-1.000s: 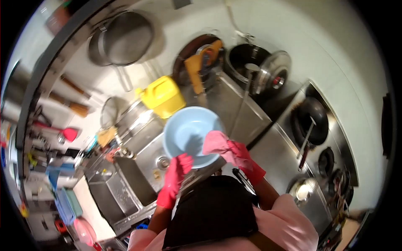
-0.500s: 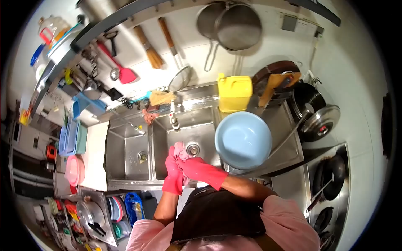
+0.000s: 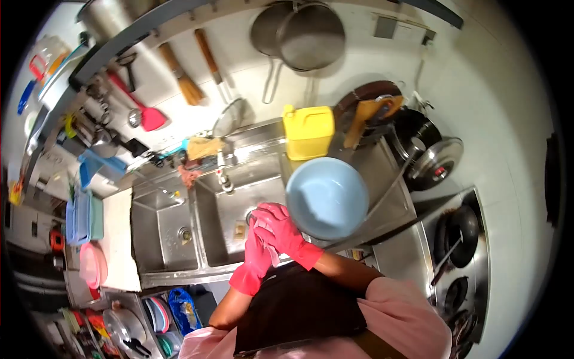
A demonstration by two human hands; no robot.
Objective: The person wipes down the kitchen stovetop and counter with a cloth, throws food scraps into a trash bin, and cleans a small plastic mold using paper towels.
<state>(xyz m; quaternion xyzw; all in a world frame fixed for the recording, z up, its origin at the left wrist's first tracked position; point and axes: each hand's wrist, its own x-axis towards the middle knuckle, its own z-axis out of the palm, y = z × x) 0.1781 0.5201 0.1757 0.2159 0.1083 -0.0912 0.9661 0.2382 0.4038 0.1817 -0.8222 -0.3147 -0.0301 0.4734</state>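
Note:
Both hands wear pink-red rubber gloves and are pressed together above the front edge of the right sink basin [image 3: 239, 197]. A pink cloth [image 3: 274, 256] is squeezed between them, mostly hidden by the gloves. My left hand [image 3: 256, 258] is closed round it from the left and below. Over the top of it lies my right hand [image 3: 280, 230], fingers wrapped round. Just right of the hands a light blue round basin [image 3: 327, 197] sits on the steel counter and overlaps the sink's edge.
Behind the blue basin stand a yellow jug [image 3: 309, 133] and a wooden board rack. A pot with its lid [image 3: 438, 163] is at the right, beyond a long-handled ladle. The faucet [image 3: 223, 178] rises behind the sink. A wok [image 3: 461, 236] lies at the far right.
The hands have come together with the cloth between them, left of the blue basin. Since half a second ago the view has shifted and the right hand covers more of the cloth.

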